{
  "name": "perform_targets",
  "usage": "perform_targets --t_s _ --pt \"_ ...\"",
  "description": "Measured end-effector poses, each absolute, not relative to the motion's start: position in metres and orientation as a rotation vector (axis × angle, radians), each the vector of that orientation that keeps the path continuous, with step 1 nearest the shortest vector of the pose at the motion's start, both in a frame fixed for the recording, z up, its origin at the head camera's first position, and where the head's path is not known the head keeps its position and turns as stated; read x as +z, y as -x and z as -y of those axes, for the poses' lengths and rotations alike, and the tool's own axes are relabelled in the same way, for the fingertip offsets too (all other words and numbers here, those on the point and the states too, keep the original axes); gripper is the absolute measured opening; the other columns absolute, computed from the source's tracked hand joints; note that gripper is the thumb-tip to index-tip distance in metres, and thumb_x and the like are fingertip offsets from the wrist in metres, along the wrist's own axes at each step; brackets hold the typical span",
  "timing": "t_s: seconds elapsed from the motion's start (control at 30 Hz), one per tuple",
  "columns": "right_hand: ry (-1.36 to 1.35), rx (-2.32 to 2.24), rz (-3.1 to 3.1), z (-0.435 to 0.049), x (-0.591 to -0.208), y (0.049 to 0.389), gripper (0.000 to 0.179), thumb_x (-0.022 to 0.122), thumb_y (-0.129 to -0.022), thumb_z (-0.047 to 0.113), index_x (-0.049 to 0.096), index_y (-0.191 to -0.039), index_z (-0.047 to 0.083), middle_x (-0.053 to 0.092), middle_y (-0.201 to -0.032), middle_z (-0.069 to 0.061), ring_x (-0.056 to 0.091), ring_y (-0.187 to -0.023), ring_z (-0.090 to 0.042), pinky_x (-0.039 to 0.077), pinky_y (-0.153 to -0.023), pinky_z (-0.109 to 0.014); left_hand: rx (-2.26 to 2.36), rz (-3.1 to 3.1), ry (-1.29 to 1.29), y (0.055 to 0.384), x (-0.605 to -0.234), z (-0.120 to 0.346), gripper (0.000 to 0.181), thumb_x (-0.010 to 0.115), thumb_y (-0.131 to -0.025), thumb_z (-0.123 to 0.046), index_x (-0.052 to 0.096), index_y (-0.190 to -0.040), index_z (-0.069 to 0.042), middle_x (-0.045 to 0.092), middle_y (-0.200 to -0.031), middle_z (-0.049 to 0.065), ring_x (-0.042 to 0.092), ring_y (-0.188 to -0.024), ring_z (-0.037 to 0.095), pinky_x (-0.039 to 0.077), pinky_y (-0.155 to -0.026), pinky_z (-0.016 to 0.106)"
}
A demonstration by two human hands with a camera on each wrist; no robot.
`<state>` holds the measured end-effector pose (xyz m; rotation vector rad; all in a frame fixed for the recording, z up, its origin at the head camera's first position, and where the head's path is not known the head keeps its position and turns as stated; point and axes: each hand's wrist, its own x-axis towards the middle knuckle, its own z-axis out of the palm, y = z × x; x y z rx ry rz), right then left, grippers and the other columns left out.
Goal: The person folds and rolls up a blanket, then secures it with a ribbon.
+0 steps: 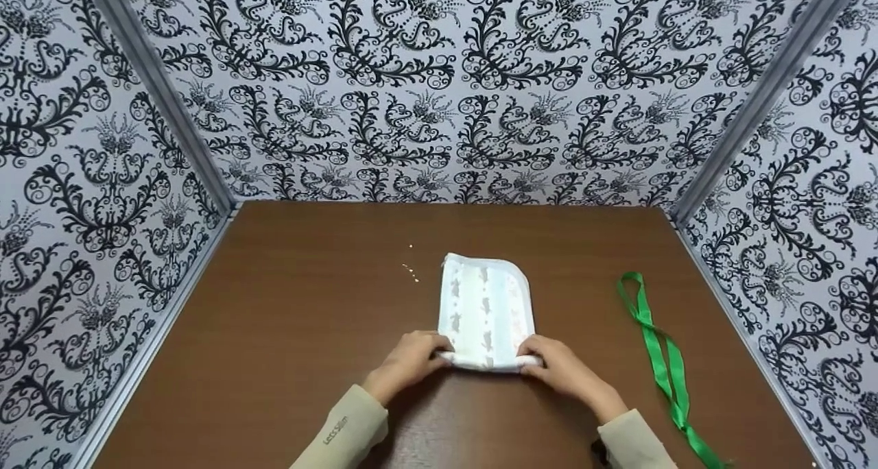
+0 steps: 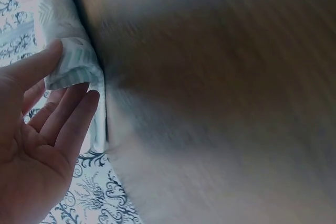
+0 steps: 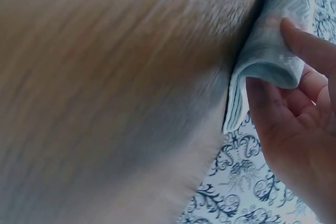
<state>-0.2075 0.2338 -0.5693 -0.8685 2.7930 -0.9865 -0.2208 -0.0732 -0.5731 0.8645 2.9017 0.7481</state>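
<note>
We see a folded cloth (image 1: pixel 483 304) lying near the middle of the brown table (image 1: pixel 309 284), its near edge curled over into a narrow roll. At the left end of that roll, the left hand (image 1: pixel 413 356) pinches the cloth, thumb on top and fingers beneath. At the opposite end, the right hand (image 1: pixel 564 367) grips it the same way, and from the right wrist we can make out several stacked layers beside the hollow of the curl. Beyond the hands, the rest of the cloth lies flat, with pale stripes, small grey prints and a rounded far right corner. To the right, well apart from the cloth, we find a long green ribbon (image 1: pixel 663 363), looped and twisted on the table. A few white specks (image 1: pixel 416 280) sit left of the cloth. Both arms wear beige sleeves (image 1: pixel 350 424), and we notice dark lettering on the left one.
</note>
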Motion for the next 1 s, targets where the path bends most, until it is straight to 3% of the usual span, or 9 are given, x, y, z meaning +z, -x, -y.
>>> perform_targets --t_s 0.4,0.57,0.67,0.83,1.0 --pt "0.713 -1.083 -2.827 -0.241 -0.573 0.218 0.01 0.072 -0.09 0.023 0.073 -0.096 0.015 0.073 -0.1 0.0 0.064 -0.093 -0.013 0.052 -0.083 -0.031 0.978 -2.916 -0.538 0.223 -0.573 0.064 0.012 0.077 -0.086 -0.023 0.073 -0.095 -0.015 0.075 -0.093 0.001 0.069 -0.087 0.022 0.054 -0.076 0.035" --pt "0.598 -1.111 -2.846 -0.238 -0.573 0.22 0.007 0.073 -0.089 0.019 0.073 -0.096 0.017 0.072 -0.099 0.001 0.061 -0.087 -0.009 0.05 -0.078 -0.027 0.933 -3.007 -0.443 0.22 -0.572 0.057 0.019 0.079 -0.084 -0.022 0.065 -0.093 -0.013 0.069 -0.09 0.003 0.066 -0.084 0.023 0.052 -0.073 0.036" --pt "0.558 -1.119 -2.869 -0.236 -0.575 0.222 0.009 0.075 -0.088 0.015 0.07 -0.096 0.015 0.069 -0.097 -0.001 0.06 -0.086 -0.011 0.051 -0.076 -0.026 0.928 -3.063 -0.322 0.218 -0.571 0.051 0.03 0.082 -0.081 -0.022 0.057 -0.094 -0.011 0.061 -0.088 0.003 0.063 -0.079 0.025 0.051 -0.068 0.037" --pt "0.569 -1.084 -2.948 -0.229 -0.576 0.224 0.02 0.079 -0.082 0.01 0.061 -0.09 0.013 0.06 -0.093 0.0 0.058 -0.087 -0.016 0.05 -0.076 -0.028 0.857 -3.148 -0.16 0.221 -0.57 0.039 0.048 0.087 -0.074 -0.018 0.048 -0.1 -0.007 0.061 -0.089 0.008 0.065 -0.071 0.03 0.052 -0.06 0.042" --pt "0.613 -0.943 -3.061 -0.223 -0.573 0.219 0.024 0.082 -0.08 0.01 0.059 -0.083 0.017 0.05 -0.093 0.005 0.059 -0.087 -0.014 0.051 -0.074 -0.028 0.471 -3.295 -0.22 0.222 -0.569 0.03 0.049 0.087 -0.074 -0.026 0.056 -0.106 -0.005 0.058 -0.102 0.011 0.065 -0.078 0.031 0.053 -0.068 0.043"
